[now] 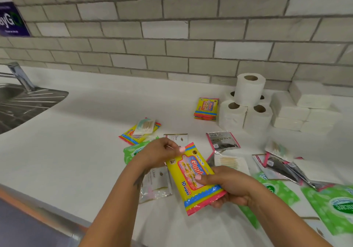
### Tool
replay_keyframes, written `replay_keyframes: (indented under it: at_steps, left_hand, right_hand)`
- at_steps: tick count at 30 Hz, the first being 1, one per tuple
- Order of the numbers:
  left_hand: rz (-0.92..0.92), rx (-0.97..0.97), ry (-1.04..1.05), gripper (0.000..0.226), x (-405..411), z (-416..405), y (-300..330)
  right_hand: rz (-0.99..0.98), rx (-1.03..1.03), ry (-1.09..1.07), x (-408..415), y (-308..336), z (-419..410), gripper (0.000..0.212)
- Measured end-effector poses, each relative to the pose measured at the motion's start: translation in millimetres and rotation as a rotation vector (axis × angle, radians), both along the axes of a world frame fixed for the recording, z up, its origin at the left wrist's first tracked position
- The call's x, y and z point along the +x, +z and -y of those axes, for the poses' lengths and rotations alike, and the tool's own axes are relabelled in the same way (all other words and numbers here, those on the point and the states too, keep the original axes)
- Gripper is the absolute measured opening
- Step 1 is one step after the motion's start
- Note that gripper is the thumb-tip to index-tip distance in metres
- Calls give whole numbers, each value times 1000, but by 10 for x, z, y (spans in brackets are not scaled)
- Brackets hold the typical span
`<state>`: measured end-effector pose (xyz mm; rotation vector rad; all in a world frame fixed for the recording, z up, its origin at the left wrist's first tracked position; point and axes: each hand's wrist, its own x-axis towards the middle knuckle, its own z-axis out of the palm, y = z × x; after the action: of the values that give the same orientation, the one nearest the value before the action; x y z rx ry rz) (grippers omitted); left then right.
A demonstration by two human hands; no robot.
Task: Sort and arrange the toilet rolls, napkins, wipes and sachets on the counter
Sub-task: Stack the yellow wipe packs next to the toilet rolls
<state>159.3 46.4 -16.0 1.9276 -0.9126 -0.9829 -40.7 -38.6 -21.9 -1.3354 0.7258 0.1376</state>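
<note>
Glossy plastic against matt paper and stone

Both hands grip a shiny plastic wipes pack [194, 178]; beyond it soft matt paper toilet rolls [246, 103], foil-glossy sachets [222, 140], smooth white counter [91, 132], brushed metal sink [23, 103].

Napkins [298, 105] right of toilet rolls [246, 103], wipes stack [206, 109] left.

Wipes pack [193, 178], centre frame, is showing yellow with a pink panel and red, blue and green scalloped borders. Toilet rolls [248, 101], upper right, are showing white, as is the counter [86, 141]. Packs [328, 206] at lower right are showing green with white spots.
</note>
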Motion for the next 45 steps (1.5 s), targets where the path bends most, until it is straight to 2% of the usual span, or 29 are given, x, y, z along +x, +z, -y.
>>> replay_keyframes:
  at_steps: [1, 3, 7, 11, 15, 19, 26, 30, 36, 39, 41, 43, 45]
  left_hand:
    - [8, -27, 44, 27, 76, 36, 10]
    - [109, -63, 149, 21, 296, 111, 6]
    - [536, 40, 285, 31, 855, 244, -149]
    - [696, 133, 298, 49, 1233, 401, -334]
    - [683, 311, 371, 71, 1399, 559, -427]
    - [622, 327, 332, 75, 1566, 680, -533]
    - [568, 402, 286, 94, 1802, 723, -533]
    - [498, 379, 231, 86, 1876, 741, -485]
    - [537, 339, 40, 54, 1850, 784, -413]
    - [516, 269, -25, 50, 1698, 869, -322]
    - [410, 192, -83, 48, 1558, 942, -299]
    - [345, 160, -151, 53, 1373, 997, -260]
    - [377, 183, -241, 63, 1183, 1045, -251]
  right_hand:
    - [11, -8, -20, 38, 2, 24, 33]
    - [31, -23, -64, 127, 26, 80, 38]
    - [61, -43, -143, 365, 68, 186, 44]
    - [82, -46, -220, 615, 99, 255, 29]
    - [85, -57, -293, 813, 102, 349, 40]
    - [82, -71, -361, 947, 85, 471, 53]
    - [116, -88, -418, 1081, 99, 582, 39]
    - [137, -80, -437, 1152, 124, 615, 34]
    - [171, -84, -472, 1183, 175, 665, 42]
    - [187, -92, -493, 1167, 215, 692, 41]
    - [202, -88, -509, 1157, 246, 709, 40]
    - [218, -83, -527, 1147, 272, 726, 39]
    - [230, -79, -536, 1136, 285, 738, 41]
